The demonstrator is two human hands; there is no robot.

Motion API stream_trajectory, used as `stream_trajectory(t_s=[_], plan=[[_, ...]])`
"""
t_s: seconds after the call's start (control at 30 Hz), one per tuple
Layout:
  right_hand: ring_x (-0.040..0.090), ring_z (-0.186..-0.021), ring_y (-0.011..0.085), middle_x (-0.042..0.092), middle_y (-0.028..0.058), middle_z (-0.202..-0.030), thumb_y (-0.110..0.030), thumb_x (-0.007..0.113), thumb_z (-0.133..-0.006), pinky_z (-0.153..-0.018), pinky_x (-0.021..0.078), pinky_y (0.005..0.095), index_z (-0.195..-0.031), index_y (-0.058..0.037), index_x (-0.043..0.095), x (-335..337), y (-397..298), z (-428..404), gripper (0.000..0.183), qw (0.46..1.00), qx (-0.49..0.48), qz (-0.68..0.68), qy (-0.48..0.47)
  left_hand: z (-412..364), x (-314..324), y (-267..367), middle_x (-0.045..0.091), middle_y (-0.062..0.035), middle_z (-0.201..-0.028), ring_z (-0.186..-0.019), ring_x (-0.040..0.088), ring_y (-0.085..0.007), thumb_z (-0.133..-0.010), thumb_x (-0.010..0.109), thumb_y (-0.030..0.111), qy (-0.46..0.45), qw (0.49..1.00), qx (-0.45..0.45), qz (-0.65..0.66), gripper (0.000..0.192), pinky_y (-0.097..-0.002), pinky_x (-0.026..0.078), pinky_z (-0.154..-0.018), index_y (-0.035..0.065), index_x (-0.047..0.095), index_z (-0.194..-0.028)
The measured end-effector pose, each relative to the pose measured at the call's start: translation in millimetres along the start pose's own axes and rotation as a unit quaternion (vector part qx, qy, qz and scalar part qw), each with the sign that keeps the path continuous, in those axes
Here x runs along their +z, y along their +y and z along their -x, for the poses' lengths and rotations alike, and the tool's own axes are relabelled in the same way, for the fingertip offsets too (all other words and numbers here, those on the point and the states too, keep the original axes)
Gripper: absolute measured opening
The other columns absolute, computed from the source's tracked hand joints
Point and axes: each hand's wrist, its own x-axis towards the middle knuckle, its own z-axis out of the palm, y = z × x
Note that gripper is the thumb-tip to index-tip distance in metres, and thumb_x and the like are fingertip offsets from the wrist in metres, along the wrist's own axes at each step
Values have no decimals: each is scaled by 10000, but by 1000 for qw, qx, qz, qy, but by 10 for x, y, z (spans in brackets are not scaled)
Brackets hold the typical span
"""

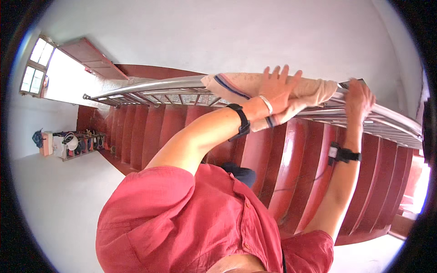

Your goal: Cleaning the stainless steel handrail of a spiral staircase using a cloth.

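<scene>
A cream towel [312, 89] with dark blue and pink stripes lies draped over the metal handrail [392, 114] of a staircase. On top of the towel rests my left hand [278, 90], its fingers spread and their tips reaching past the cloth's upper side. My right hand [360, 99], slightly blurred, curls around the rail just right of the towel. Beside its knuckles shows a small dark flat thing [346, 84], mostly hidden, which I cannot identify. Both forearms wear black straps, and the right strap [346, 155] carries a small device with a cable.
Red stairs [293, 163] run beneath me, bordered by the railing's metal bars [181, 99]. A white wall [222, 37] stands beyond the rail. At the far left are an open door [92, 58], a window [37, 65], and a rack [83, 145] with a white helmet [71, 141].
</scene>
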Motion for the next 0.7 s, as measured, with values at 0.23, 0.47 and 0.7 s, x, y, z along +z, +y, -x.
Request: stream_trajectory(t_s=[0.23, 0.47, 0.7], plan=[[614, -1084, 262, 711, 65, -1051, -495, 355, -1021, -1099, 318, 445, -1043, -123, 740, 302, 533, -65, 536, 998, 54, 6, -6, -412, 83, 292, 629, -177, -1051, -909, 654, -340, -724, 749, 521, 13, 997, 63, 31, 834, -461, 494, -787, 69, 465, -1364], [626, -1006, 277, 715, 74, -1007, -440, 373, -1013, -1069, 343, 418, -948, -106, 760, 536, 603, -58, 515, 994, -5, -31, 102, 141, 13, -813, 664, -163, -932, -850, 661, -354, -667, 773, 491, -32, 998, 36, 41, 604, -486, 507, -752, 73, 601, -1067], [630, -948, 268, 713, 31, -925, -408, 365, -1015, -1041, 364, 402, -849, -107, 747, 527, 586, -50, 515, 997, 33, -18, 71, 1776, -267, -3217, 633, -126, -1135, -1085, 576, -356, -594, 859, 314, -51, 988, -142, -44, 722, -500, 404, -956, 121, 558, -1222]])
